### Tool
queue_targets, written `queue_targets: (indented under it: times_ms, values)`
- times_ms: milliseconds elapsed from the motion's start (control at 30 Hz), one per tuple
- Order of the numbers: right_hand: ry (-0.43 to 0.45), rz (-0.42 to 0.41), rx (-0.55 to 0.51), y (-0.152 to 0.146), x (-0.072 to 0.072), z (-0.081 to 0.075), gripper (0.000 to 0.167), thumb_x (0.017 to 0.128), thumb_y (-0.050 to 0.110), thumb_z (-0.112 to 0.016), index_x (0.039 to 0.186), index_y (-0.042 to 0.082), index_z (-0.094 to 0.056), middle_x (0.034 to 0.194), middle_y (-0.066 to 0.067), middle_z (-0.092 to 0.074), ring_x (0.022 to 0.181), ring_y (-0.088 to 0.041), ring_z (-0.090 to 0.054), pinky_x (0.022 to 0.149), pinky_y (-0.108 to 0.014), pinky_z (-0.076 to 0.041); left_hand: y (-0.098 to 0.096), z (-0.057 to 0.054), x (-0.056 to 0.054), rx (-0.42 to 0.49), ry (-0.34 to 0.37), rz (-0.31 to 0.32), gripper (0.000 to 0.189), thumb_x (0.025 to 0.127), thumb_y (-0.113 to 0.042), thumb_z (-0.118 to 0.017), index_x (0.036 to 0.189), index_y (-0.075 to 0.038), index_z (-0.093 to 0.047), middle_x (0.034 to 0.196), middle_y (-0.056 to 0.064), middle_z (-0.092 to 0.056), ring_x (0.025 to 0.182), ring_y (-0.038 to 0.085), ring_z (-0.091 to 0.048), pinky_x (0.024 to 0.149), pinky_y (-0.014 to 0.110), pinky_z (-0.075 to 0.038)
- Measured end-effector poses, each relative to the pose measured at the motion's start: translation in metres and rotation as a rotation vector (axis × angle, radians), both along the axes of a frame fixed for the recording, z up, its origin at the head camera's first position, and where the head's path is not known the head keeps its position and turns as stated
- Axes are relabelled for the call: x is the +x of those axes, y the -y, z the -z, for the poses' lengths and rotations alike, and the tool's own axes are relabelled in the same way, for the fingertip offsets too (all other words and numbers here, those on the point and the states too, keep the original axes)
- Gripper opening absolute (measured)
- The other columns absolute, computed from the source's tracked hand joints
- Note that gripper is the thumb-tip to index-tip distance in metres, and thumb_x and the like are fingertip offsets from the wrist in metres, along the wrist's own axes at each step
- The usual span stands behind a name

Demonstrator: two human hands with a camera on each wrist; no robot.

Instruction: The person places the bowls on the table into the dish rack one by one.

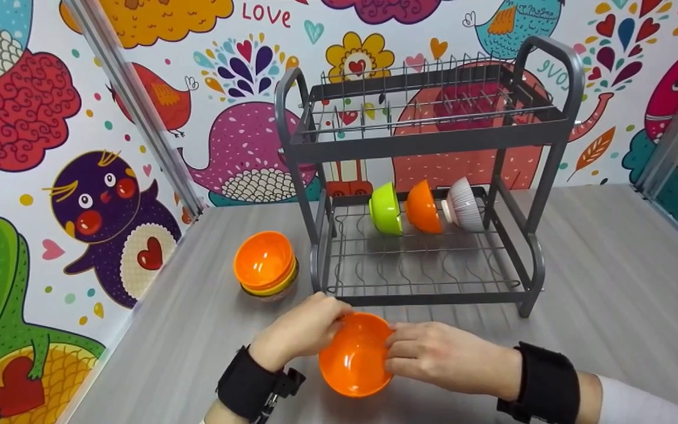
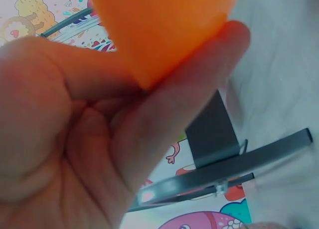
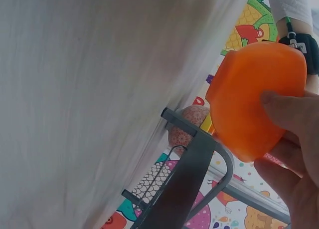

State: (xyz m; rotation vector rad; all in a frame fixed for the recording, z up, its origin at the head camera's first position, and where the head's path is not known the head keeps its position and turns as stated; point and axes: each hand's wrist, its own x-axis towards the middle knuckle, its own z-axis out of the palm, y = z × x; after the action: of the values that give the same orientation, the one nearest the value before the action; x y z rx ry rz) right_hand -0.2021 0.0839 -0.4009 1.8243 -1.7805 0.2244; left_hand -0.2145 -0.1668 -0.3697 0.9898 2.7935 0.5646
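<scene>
An orange bowl [image 1: 355, 356] is held between both hands in front of the rack, its inside facing the head camera. My left hand [image 1: 303, 327] pinches the rim at the bowl's upper left; the left wrist view shows the orange wall [image 2: 164, 34] between thumb and finger. On the opposite side my right hand [image 1: 436, 358] grips the rim. Seen from the right wrist, its thumb presses the bowl's outer wall [image 3: 249, 79]. Left of the rack, another orange bowl [image 1: 263, 259] tops a stack, with a yellow bowl [image 1: 277, 287] and a patterned bowl [image 3: 184, 131] underneath.
A grey two-tier dish rack [image 1: 427, 299] stands on the table [image 1: 598, 259] beyond the hands. Its lower tier bears a green bowl [image 1: 384, 210], an orange bowl [image 1: 423, 209] and a grey striped bowl [image 1: 464, 206], all tipped sideways. Cartoon-printed walls [image 1: 156, 141] enclose the back and sides.
</scene>
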Motion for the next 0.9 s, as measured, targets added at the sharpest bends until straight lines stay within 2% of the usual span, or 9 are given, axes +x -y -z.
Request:
queue_targets:
  times_ms: [133,233,367,500,633,767,833,900]
  values:
    - [-0.018,-0.003,0.004,-0.005,0.000,-0.006,0.012,0.089,0.010,-0.064,0.097,0.015,-0.070,0.097,0.005,-0.072,0.094,-0.009,-0.068,0.100,-0.029,-0.053,0.000,0.001,-0.002,0.050,0.025,0.000,0.021,0.097,-0.004,-0.057,0.109,-0.006,-0.074,0.099,0.006,-0.076,0.082,0.009,-0.069,0.071,0.017,-0.054]
    - [-0.024,0.006,0.011,-0.011,-0.001,-0.012,0.012,0.087,0.009,-0.066,0.097,0.015,-0.071,0.098,0.005,-0.072,0.094,-0.010,-0.068,0.100,-0.029,-0.053,0.001,0.000,-0.004,0.116,0.014,-0.022,0.021,0.100,-0.011,-0.055,0.107,-0.007,-0.074,0.093,0.006,-0.076,0.076,0.009,-0.067,0.068,0.017,-0.054]
    - [0.029,0.007,0.009,-0.020,-0.002,-0.022,0.015,0.085,0.008,-0.069,0.098,0.015,-0.070,0.098,0.006,-0.072,0.094,-0.009,-0.067,0.099,-0.028,-0.053,0.002,0.002,-0.006,0.191,-0.105,-0.036,0.022,0.100,-0.011,-0.054,0.110,-0.005,-0.073,0.093,0.007,-0.076,0.078,0.013,-0.070,0.072,0.021,-0.057]
    - [0.127,-0.009,-0.017,-0.027,-0.002,-0.034,0.017,0.085,0.007,-0.071,0.100,0.015,-0.070,0.099,0.006,-0.071,0.096,-0.008,-0.067,0.099,-0.030,-0.053,0.003,0.008,-0.007,0.212,-0.253,-0.035,0.024,0.099,-0.008,-0.055,0.118,-0.004,-0.070,0.110,0.008,-0.075,0.101,0.018,-0.072,0.088,0.029,-0.059]
    - [0.200,-0.022,-0.064,-0.031,-0.003,-0.049,0.019,0.084,0.007,-0.075,0.101,0.015,-0.071,0.101,0.006,-0.072,0.097,-0.008,-0.068,0.097,-0.028,-0.055,0.001,0.015,-0.010,0.200,-0.309,-0.026,0.028,0.097,-0.007,-0.058,0.122,-0.011,-0.069,0.117,0.004,-0.073,0.110,0.017,-0.069,0.095,0.031,-0.056]
    - [0.253,0.026,-0.108,-0.029,-0.009,-0.065,0.024,0.081,0.009,-0.079,0.104,0.013,-0.073,0.101,0.003,-0.075,0.095,-0.009,-0.071,0.090,-0.026,-0.057,-0.002,0.024,-0.012,0.165,-0.312,-0.054,0.028,0.095,0.000,-0.057,0.110,-0.019,-0.070,0.097,-0.004,-0.072,0.088,0.008,-0.067,0.080,0.022,-0.057]
    - [0.298,0.068,-0.120,-0.027,-0.015,-0.072,0.026,0.080,0.010,-0.079,0.105,0.012,-0.074,0.101,0.001,-0.076,0.092,-0.011,-0.072,0.086,-0.026,-0.058,-0.003,0.028,-0.012,0.151,-0.296,-0.103,0.023,0.095,0.000,-0.054,0.104,-0.018,-0.066,0.083,-0.004,-0.066,0.073,0.006,-0.059,0.068,0.019,-0.052]
    - [0.358,0.116,-0.123,-0.023,-0.023,-0.079,0.027,0.080,0.010,-0.079,0.106,0.010,-0.074,0.100,-0.001,-0.077,0.091,-0.013,-0.073,0.084,-0.027,-0.059,-0.004,0.032,-0.013,0.131,-0.303,-0.133,0.014,0.097,-0.004,-0.053,0.098,-0.015,-0.061,0.077,-0.003,-0.061,0.068,0.008,-0.054,0.062,0.020,-0.048]
